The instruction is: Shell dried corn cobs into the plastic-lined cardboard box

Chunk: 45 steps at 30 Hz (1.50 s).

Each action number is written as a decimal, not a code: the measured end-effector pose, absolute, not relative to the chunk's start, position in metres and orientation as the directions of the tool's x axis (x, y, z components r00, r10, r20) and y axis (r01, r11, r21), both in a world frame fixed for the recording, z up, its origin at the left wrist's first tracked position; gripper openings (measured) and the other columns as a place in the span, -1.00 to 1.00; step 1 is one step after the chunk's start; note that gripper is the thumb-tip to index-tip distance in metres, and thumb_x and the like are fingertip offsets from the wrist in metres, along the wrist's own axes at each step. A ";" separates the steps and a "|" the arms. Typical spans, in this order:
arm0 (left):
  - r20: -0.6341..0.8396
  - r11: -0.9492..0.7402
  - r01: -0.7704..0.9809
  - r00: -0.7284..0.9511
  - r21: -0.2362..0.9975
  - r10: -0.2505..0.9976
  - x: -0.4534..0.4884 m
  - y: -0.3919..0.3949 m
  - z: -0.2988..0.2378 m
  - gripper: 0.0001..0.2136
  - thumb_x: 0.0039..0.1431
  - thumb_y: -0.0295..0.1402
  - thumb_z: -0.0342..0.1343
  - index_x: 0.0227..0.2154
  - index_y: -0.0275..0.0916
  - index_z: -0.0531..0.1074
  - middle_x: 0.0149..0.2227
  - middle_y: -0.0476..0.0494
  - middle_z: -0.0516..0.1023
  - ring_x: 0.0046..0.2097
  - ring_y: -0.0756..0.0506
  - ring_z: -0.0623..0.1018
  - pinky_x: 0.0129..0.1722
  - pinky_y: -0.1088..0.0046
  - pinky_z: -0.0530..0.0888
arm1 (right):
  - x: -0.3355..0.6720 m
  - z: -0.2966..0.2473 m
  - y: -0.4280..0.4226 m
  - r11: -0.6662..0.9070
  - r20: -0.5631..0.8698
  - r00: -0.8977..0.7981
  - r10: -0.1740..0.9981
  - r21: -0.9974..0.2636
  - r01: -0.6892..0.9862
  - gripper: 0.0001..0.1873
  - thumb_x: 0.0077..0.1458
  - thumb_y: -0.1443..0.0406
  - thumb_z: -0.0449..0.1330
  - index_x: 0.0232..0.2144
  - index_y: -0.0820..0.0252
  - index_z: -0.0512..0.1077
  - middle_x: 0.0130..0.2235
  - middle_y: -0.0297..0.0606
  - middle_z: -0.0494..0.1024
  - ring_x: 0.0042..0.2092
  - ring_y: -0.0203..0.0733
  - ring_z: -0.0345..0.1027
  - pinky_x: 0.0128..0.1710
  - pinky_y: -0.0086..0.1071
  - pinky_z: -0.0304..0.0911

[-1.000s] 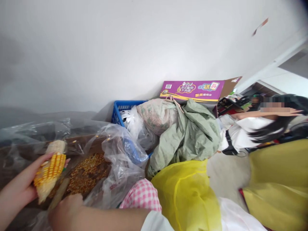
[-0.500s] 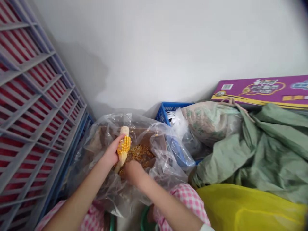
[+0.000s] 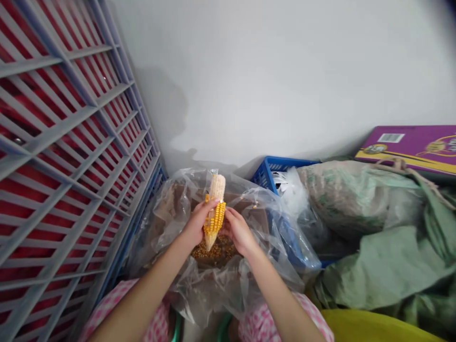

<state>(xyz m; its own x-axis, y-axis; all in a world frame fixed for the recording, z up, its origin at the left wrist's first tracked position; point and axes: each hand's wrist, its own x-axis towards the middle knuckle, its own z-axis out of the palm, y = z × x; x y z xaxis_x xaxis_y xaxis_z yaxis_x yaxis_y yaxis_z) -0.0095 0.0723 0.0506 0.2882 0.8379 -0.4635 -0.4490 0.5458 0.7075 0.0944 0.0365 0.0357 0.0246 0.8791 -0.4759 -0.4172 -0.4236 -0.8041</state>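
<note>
The corn cob point(image 3: 215, 213) lay with its long axis pointing away from you above the loose kernels point(image 3: 213, 252), clamped in your left hand point(image 3: 195, 225), your right hand point(image 3: 239, 232) closed against its right side.

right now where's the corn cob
In the head view, the partly shelled corn cob stands near the middle, held between the left hand and right hand, above loose kernels in a clear plastic bag.

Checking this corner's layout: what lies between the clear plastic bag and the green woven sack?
The head view shows a blue crate and a white plastic bag between the clear plastic bag and the green woven sack.
</note>
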 end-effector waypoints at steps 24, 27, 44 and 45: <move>-0.607 0.695 -0.495 0.356 0.523 0.710 0.007 0.066 0.029 -0.74 -0.12 -0.23 0.16 -0.40 -0.33 0.42 -0.55 -0.11 0.50 -0.48 -0.05 0.53 -0.53 0.54 0.43 | 0.122 0.027 0.030 -0.478 -0.523 0.087 0.848 -0.824 -0.303 -0.68 -0.22 0.32 0.18 -0.29 0.24 0.36 -0.44 -0.34 0.43 -0.50 -0.38 0.30 -0.44 -0.41 0.27; -0.645 0.697 -0.518 0.318 0.496 0.695 0.007 0.068 0.029 -0.77 -0.07 -0.26 0.14 -0.39 -0.32 0.41 -0.51 -0.12 0.52 -0.48 -0.04 0.53 -0.48 0.52 0.45 | 0.126 0.027 0.030 -0.435 -0.527 0.189 0.829 -0.818 -0.376 -0.75 -0.22 0.34 0.16 -0.35 0.20 0.34 -0.48 -0.38 0.39 -0.50 -0.37 0.32 -0.44 -0.41 0.27; -0.621 0.727 -0.483 0.393 0.488 0.678 0.012 0.070 0.021 -0.96 -0.12 -0.48 0.03 -0.55 -0.32 0.36 -0.64 -0.05 0.43 -0.59 0.02 0.43 -0.54 0.55 0.39 | 0.113 0.020 0.032 -0.377 -0.538 0.251 0.805 -0.789 -0.485 -0.77 -0.18 0.19 0.15 -0.42 0.18 0.31 -0.58 -0.49 0.20 -0.57 -0.46 0.04 -0.62 -0.55 -0.08; -0.595 0.715 -0.490 0.405 0.499 0.694 0.012 0.070 0.019 -0.96 -0.13 -0.50 0.03 -0.55 -0.33 0.36 -0.63 -0.05 0.43 -0.58 0.03 0.43 -0.53 0.55 0.39 | 0.111 0.020 0.032 -0.375 -0.537 0.251 0.805 -0.790 -0.484 -0.77 -0.18 0.18 0.16 -0.42 0.18 0.31 -0.57 -0.48 0.21 -0.57 -0.46 0.05 -0.62 -0.55 -0.07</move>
